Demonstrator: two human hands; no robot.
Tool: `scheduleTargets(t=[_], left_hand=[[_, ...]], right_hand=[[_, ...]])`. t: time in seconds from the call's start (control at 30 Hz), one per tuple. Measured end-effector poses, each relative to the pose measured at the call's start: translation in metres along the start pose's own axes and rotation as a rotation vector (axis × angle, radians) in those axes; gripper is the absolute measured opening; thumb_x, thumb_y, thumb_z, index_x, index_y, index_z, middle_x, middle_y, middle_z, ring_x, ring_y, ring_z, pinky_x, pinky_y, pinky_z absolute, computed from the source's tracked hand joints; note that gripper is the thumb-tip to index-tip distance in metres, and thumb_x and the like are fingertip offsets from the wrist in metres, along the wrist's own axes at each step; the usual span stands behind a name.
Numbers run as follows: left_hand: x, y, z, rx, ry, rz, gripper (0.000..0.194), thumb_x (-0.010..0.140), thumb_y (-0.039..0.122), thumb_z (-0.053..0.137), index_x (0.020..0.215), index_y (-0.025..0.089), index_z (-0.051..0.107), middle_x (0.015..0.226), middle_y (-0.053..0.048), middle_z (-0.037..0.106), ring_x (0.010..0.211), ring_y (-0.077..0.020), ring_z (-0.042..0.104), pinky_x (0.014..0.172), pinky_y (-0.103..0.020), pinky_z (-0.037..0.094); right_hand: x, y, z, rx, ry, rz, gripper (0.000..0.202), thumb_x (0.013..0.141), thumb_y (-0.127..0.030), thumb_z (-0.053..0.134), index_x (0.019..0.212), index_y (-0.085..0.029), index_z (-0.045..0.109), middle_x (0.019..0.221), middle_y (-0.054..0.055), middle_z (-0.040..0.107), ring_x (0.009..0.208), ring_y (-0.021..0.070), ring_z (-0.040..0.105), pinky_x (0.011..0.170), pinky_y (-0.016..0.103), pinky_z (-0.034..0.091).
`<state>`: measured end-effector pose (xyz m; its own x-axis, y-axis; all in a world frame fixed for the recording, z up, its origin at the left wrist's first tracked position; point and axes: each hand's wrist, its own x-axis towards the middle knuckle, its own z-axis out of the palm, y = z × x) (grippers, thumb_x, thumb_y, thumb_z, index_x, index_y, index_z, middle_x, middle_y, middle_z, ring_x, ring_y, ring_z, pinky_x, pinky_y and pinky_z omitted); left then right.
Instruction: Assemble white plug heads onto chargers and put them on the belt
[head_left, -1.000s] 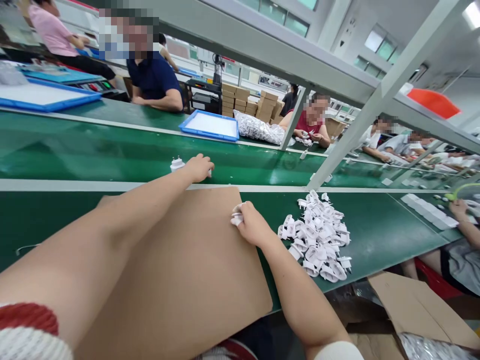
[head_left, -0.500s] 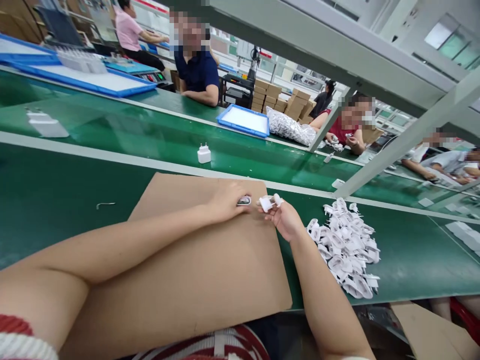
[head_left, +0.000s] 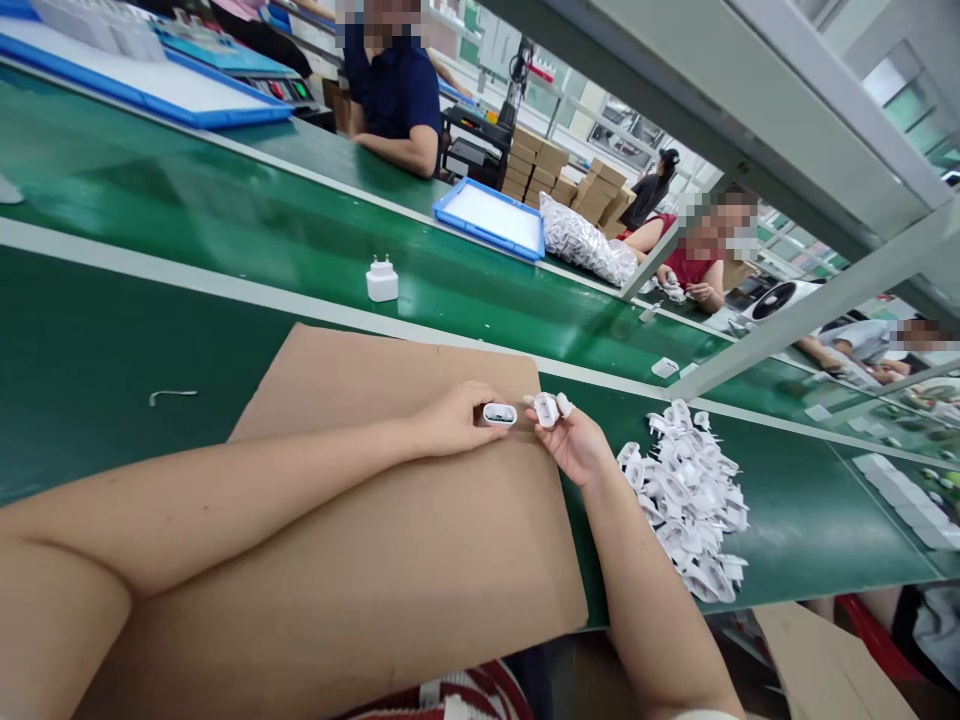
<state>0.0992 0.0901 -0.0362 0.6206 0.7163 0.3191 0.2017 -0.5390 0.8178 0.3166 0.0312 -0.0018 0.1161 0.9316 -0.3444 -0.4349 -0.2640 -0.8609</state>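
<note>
My left hand is closed around a white charger housing, its open end turned to the right with dark parts showing inside. A short gap away, my right hand pinches a white plug cap, hollow side facing me. At least one more small white piece sits by its fingers. Both hands are over the far right part of a brown cardboard sheet. Right of my right forearm lies a heap of loose white plug caps.
On the green conveyor belt stands a white charger with its pins up. Blue-rimmed trays and a bag of silvery parts are across it. A slanted metal post rises at right. Co-workers sit opposite.
The plug cap in my right hand has turned so its hollow side faces me. The housing's open end shows more clearly. The view has shifted, and the charger on the belt appears further left.
</note>
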Motion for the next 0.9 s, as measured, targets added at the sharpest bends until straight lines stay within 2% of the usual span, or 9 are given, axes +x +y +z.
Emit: scheduleTargets(t=[0.07, 0.17, 0.23, 0.3, 0.37, 0.47, 0.53, 0.67, 0.9], left_hand=[[0.000, 0.000, 0.000, -0.022, -0.018, 0.015, 0.031, 0.080, 0.041, 0.077, 0.102, 0.019, 0.074, 0.098, -0.006, 0.075, 0.092, -0.0237, 0.067, 0.079, -0.033, 0.051], [0.000, 0.001, 0.000, -0.041, -0.027, 0.007, 0.032, 0.079, 0.041, 0.076, 0.102, 0.019, 0.073, 0.100, -0.006, 0.074, 0.092, -0.0232, 0.067, 0.077, -0.032, 0.050], [0.000, 0.002, 0.000, -0.041, -0.035, -0.029, 0.030, 0.080, 0.043, 0.075, 0.096, 0.018, 0.071, 0.095, -0.006, 0.072, 0.087, -0.0224, 0.065, 0.072, -0.031, 0.048], [0.000, 0.005, -0.001, -0.028, -0.047, -0.054, 0.030, 0.080, 0.045, 0.075, 0.091, 0.018, 0.070, 0.089, -0.005, 0.069, 0.082, -0.0213, 0.063, 0.068, -0.030, 0.046], [0.000, 0.009, -0.002, -0.019, -0.057, -0.067, 0.031, 0.080, 0.047, 0.075, 0.088, 0.018, 0.070, 0.084, -0.004, 0.066, 0.076, -0.0198, 0.061, 0.065, -0.030, 0.044], [0.001, 0.012, -0.003, -0.050, -0.071, -0.089, 0.033, 0.081, 0.050, 0.074, 0.086, 0.018, 0.070, 0.080, -0.002, 0.064, 0.071, -0.0183, 0.059, 0.062, -0.030, 0.043], [0.001, 0.012, -0.003, -0.083, -0.063, -0.091, 0.032, 0.080, 0.049, 0.076, 0.085, 0.018, 0.070, 0.081, -0.003, 0.065, 0.072, -0.0191, 0.060, 0.063, -0.030, 0.044], [0.002, 0.010, -0.003, -0.120, -0.067, -0.074, 0.030, 0.078, 0.046, 0.075, 0.082, 0.017, 0.069, 0.081, -0.003, 0.065, 0.075, -0.0200, 0.061, 0.064, -0.030, 0.044], [0.002, 0.008, -0.001, -0.120, -0.062, -0.102, 0.034, 0.075, 0.049, 0.077, 0.078, 0.017, 0.067, 0.077, -0.002, 0.064, 0.071, -0.0191, 0.059, 0.063, -0.029, 0.041]], right_hand=[[-0.001, 0.001, -0.002, -0.052, -0.012, -0.019, 0.008, 0.089, -0.021, 0.072, 0.096, -0.017, 0.074, 0.101, 0.008, 0.079, 0.093, 0.0180, 0.076, 0.073, 0.023, 0.063], [-0.006, 0.003, -0.001, -0.152, -0.070, -0.074, 0.027, 0.074, -0.024, 0.087, 0.097, -0.019, 0.074, 0.099, 0.006, 0.078, 0.095, 0.0201, 0.075, 0.088, 0.032, 0.064], [-0.010, 0.005, 0.004, -0.258, -0.054, -0.176, 0.037, 0.071, -0.033, 0.091, 0.100, -0.020, 0.073, 0.099, 0.005, 0.076, 0.091, 0.0206, 0.074, 0.092, 0.038, 0.063], [-0.016, 0.007, 0.011, -0.457, 0.015, -0.377, 0.036, 0.074, -0.039, 0.090, 0.101, -0.022, 0.074, 0.098, 0.004, 0.075, 0.089, 0.0203, 0.071, 0.092, 0.041, 0.060], [-0.021, 0.009, 0.019, -0.716, 0.030, -0.615, 0.024, 0.080, -0.038, 0.083, 0.099, -0.024, 0.076, 0.100, 0.004, 0.074, 0.093, 0.0209, 0.069, 0.094, 0.040, 0.058], [-0.026, 0.011, 0.029, -1.033, -0.085, -0.819, 0.015, 0.092, -0.030, 0.067, 0.102, -0.026, 0.077, 0.106, 0.007, 0.071, 0.101, 0.0234, 0.067, 0.094, 0.039, 0.055], [-0.027, 0.012, 0.032, -1.164, -0.133, -0.837, 0.023, 0.094, -0.025, 0.058, 0.107, -0.026, 0.077, 0.109, 0.009, 0.070, 0.103, 0.0247, 0.067, 0.094, 0.039, 0.055], [-0.024, 0.010, 0.034, -1.317, -0.156, -0.832, 0.030, 0.093, -0.018, 0.053, 0.111, -0.025, 0.076, 0.110, 0.010, 0.071, 0.106, 0.0260, 0.066, 0.095, 0.038, 0.054], [-0.022, 0.008, 0.039, -1.470, -0.082, -0.828, 0.034, 0.086, -0.008, 0.053, 0.105, -0.022, 0.079, 0.100, 0.009, 0.071, 0.092, 0.0238, 0.067, 0.081, 0.032, 0.052]])
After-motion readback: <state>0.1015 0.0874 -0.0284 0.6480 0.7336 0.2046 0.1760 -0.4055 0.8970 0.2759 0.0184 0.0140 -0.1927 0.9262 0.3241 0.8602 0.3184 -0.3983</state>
